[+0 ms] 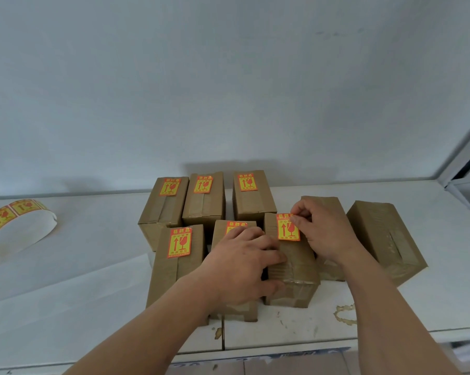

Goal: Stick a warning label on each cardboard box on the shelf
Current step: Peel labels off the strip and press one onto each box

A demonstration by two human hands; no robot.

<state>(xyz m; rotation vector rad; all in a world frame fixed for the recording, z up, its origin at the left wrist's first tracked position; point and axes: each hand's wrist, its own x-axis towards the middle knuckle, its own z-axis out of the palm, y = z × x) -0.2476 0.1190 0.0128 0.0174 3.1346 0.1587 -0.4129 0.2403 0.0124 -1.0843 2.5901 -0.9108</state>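
Several taped cardboard boxes stand on a white shelf (390, 307). Three back boxes and two front-left boxes carry orange-and-yellow warning labels. My left hand (244, 263) grips the front middle box (293, 280), thumb on its near side. My right hand (320, 228) pinches the top right corner of a warning label (287, 229) lying on that box's top. Behind my right hand stands a box (323, 203) with no label showing. The far right box (385, 236) has no label.
A roll of warning labels (14, 226) with white backing lies at the shelf's left. A loose strip of white backing paper (79, 277) runs across the shelf in front of it. A grey wall rises behind. A shelf post (463, 158) stands at the right.
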